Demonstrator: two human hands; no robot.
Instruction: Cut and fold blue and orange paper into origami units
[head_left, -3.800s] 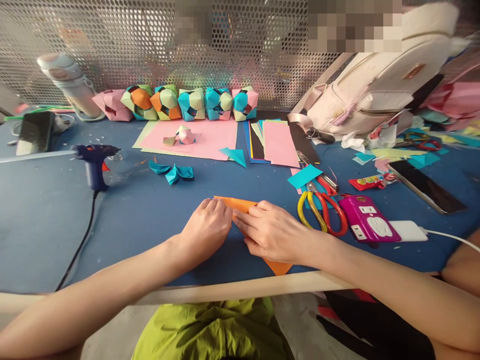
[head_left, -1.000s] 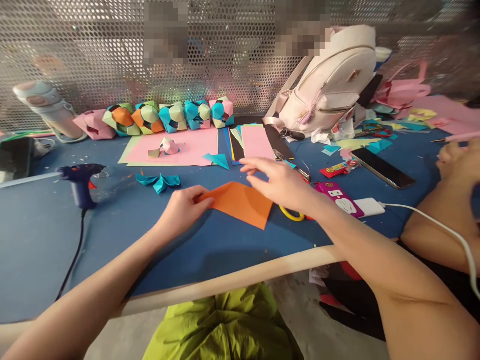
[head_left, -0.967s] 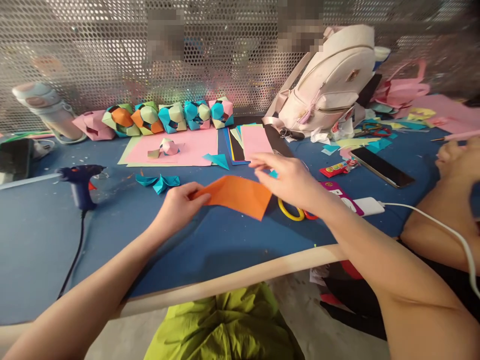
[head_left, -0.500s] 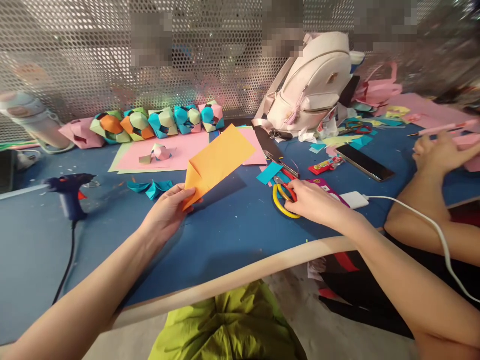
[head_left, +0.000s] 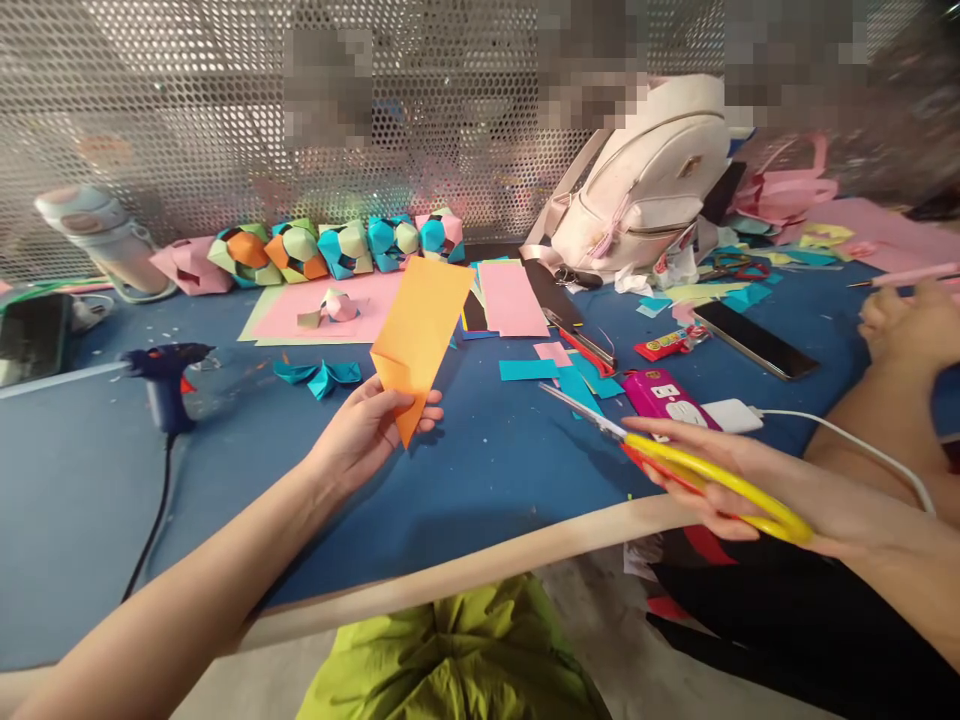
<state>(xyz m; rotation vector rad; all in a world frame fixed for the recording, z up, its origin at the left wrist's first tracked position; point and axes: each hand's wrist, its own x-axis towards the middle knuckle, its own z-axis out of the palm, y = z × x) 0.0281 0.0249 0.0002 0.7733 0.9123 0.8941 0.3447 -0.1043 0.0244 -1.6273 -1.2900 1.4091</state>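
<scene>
My left hand (head_left: 382,425) pinches a folded sheet of orange paper (head_left: 424,320) by its pointed lower end and holds it up above the table. In my right hand (head_left: 720,475) lies a pair of scissors (head_left: 705,470) with yellow and red handles. Its blades point left and look closed. Small blue paper strips (head_left: 529,370) lie just beyond the scissor tips. A folded blue paper piece (head_left: 319,377) rests left of my left hand. Behind the orange sheet are larger pink sheets (head_left: 285,315) with a small folded ball (head_left: 339,305) on them.
A glue gun (head_left: 169,385) with a cord stands at left. Several folded paper balls (head_left: 296,250) line the mesh, near a bottle (head_left: 105,240) and a white backpack (head_left: 652,180). A phone (head_left: 754,338), purple device (head_left: 664,395) and white cable lie right, by another person's hand (head_left: 919,325).
My right hand has lifted the scissors off the table and drawn them right and nearer. The orange paper is tilted more upright. The whole view has shifted slightly.
</scene>
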